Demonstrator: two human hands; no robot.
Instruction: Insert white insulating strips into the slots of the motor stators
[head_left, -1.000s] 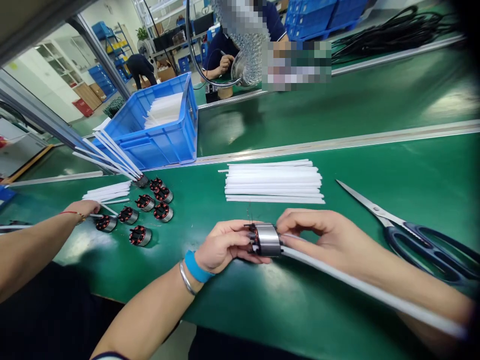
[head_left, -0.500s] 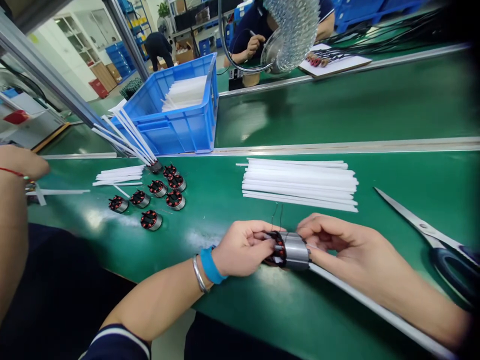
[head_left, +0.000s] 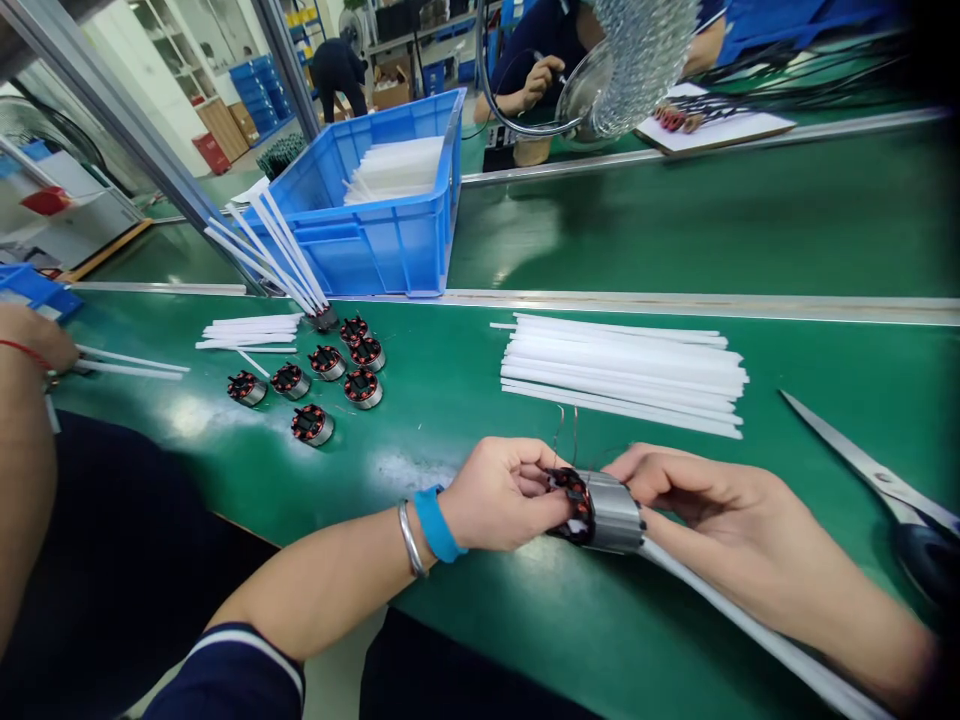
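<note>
Green worktop (head_left: 615,635). Left hand (head_left: 506,495) clamps metal core (head_left: 613,512), apparently steadying it; right hand (head_left: 724,515) beside white tube (head_left: 720,596), grip unclear.

The co-worker's hand (head_left: 34,338) moved from the stators (head_left: 313,425) to, seemingly, white tubes (head_left: 139,369).
</note>
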